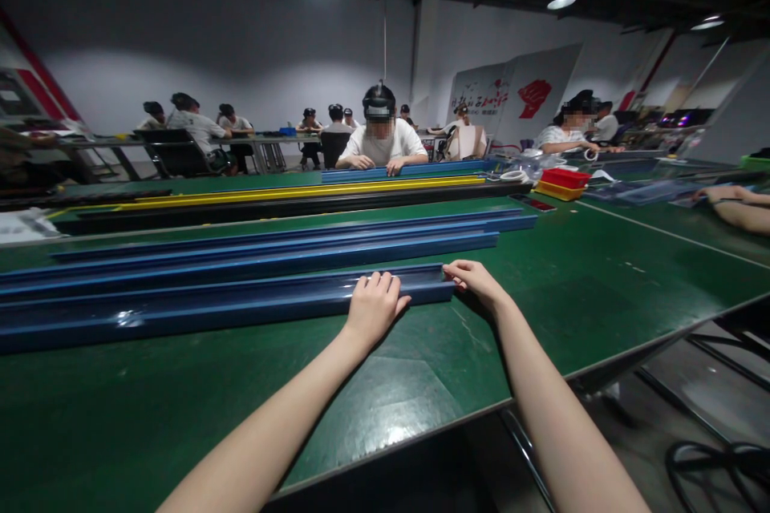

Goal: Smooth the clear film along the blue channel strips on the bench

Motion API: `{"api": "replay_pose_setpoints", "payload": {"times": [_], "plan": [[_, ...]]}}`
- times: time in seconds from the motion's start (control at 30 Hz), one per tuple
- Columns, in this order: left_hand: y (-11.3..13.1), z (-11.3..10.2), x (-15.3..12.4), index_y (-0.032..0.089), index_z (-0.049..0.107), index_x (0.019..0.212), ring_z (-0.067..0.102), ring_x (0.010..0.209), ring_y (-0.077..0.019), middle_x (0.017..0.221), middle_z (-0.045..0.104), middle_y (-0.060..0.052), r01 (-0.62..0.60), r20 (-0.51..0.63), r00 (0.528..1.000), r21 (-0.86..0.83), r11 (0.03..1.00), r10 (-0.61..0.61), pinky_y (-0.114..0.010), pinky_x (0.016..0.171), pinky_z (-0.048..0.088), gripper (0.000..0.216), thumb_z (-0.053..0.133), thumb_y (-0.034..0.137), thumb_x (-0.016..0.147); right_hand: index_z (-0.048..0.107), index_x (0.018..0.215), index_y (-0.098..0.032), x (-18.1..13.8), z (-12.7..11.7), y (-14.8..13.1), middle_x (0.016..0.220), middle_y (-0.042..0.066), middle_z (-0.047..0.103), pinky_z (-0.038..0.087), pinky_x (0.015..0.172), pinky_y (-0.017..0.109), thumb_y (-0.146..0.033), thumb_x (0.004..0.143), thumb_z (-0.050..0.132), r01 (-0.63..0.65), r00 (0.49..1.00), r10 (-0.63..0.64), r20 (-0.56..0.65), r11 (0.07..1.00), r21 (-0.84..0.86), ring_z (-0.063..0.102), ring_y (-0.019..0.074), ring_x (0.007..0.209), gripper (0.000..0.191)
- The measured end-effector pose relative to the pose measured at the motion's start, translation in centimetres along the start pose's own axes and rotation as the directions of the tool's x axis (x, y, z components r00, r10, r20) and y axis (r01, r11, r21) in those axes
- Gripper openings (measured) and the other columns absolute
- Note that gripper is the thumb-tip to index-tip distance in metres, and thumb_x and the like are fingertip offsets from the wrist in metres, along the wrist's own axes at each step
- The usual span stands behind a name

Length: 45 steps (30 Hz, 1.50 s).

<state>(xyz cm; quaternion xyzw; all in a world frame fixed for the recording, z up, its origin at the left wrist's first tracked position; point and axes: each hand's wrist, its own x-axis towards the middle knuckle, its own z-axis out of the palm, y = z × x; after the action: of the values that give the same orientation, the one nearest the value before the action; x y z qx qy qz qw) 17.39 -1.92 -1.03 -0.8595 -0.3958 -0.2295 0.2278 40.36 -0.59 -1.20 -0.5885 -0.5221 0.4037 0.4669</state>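
A long blue channel-shaped profile [241, 306] lies on the green table [385, 385] in front of me, its hollow side facing up. Near its right end, my left hand [376, 306] is closed over the near wall, fingers reaching into the channel and thumb toward the right. At the very end, the fingertips of my right hand [472, 280] are pinched together on the far corner of the profile. Whether a small part also sits between those fingertips is hidden.
More blue profiles [385, 247] lie parallel behind mine. Beyond them are a yellow strip [337, 194], black profiles [301, 207], a red bin [565, 178] and a phone [537, 203]. A co-worker [382, 140] works opposite; another person's arm [743, 204] shows at right.
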Motion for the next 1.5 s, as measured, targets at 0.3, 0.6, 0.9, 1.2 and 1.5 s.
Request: {"api": "replay_pose_setpoints", "payload": {"times": [0.3, 0.6, 0.9, 1.2, 1.5], "plan": [[-0.03, 0.05, 0.09, 0.015, 0.056, 0.084, 0.053, 0.079, -0.0213, 0.085, 0.06, -0.007, -0.016, -0.008, 1.0, -0.012, 1.0, 0.015, -0.032, 0.067, 0.035, 0.024, 0.052, 0.038, 0.081, 0.053, 0.058, -0.016, 0.01, 0.11, 0.0, 0.046, -0.006, 0.042, 0.026, 0.042, 0.02, -0.047, 0.057, 0.065, 0.02, 1.0, -0.02, -0.014, 0.999, 0.027, 0.035, 0.0042, 0.042, 0.033], [0.02, 0.24, 0.08, 0.015, 0.056, 0.082, 0.053, 0.078, -0.0207, 0.082, 0.06, -0.007, -0.024, -0.019, 1.0, -0.01, 1.0, 0.024, -0.032, 0.065, 0.034, 0.023, 0.05, 0.037, 0.083, 0.053, 0.058, -0.015, 0.24, 0.03, 0.37, 0.047, -0.006, 0.044, 0.027, 0.042, 0.02, -0.043, 0.057, 0.064, 0.007, 1.0, -0.007, -0.008, 1.0, 0.015, 0.034, 0.0038, 0.041, 0.03], [-0.01, 0.32, 0.06, 0.015, 0.056, 0.082, 0.053, 0.078, -0.0213, 0.082, 0.06, -0.008, -0.03, -0.006, 1.0, -0.026, 0.999, 0.03, -0.032, 0.065, 0.034, 0.022, 0.049, 0.036, 0.083, 0.053, 0.056, -0.016, 0.39, 0.02, 0.42, 0.043, -0.006, 0.042, 0.029, 0.042, 0.021, -0.043, 0.056, 0.064, -0.008, 1.0, 0.007, -0.009, 0.999, -0.032, 0.036, 0.0052, 0.041, 0.029], [-0.05, 0.25, 0.06, 0.015, 0.056, 0.081, 0.053, 0.078, -0.0211, 0.081, 0.06, -0.007, -0.045, -0.012, 0.999, -0.025, 0.999, 0.045, -0.032, 0.064, 0.034, 0.021, 0.05, 0.035, 0.083, 0.055, 0.056, -0.016, 0.51, 0.01, 0.59, 0.045, -0.005, 0.045, 0.029, 0.041, 0.021, -0.04, 0.056, 0.063, -0.014, 1.0, 0.013, -0.016, 0.999, -0.041, 0.037, 0.005, 0.04, 0.026], [-0.09, 0.38, 0.09, 0.016, 0.056, 0.08, 0.053, 0.076, -0.0203, 0.078, 0.06, -0.006, -0.036, -0.002, 0.999, -0.044, 0.998, 0.036, -0.032, 0.064, 0.034, 0.022, 0.049, 0.036, 0.084, 0.057, 0.056, -0.016, 0.57, -0.14, 0.58, 0.044, -0.003, 0.049, 0.031, 0.041, 0.02, -0.033, 0.058, 0.062, -0.031, 1.0, 0.031, -0.004, 0.996, -0.086, 0.041, 0.0059, 0.04, 0.018]]}}
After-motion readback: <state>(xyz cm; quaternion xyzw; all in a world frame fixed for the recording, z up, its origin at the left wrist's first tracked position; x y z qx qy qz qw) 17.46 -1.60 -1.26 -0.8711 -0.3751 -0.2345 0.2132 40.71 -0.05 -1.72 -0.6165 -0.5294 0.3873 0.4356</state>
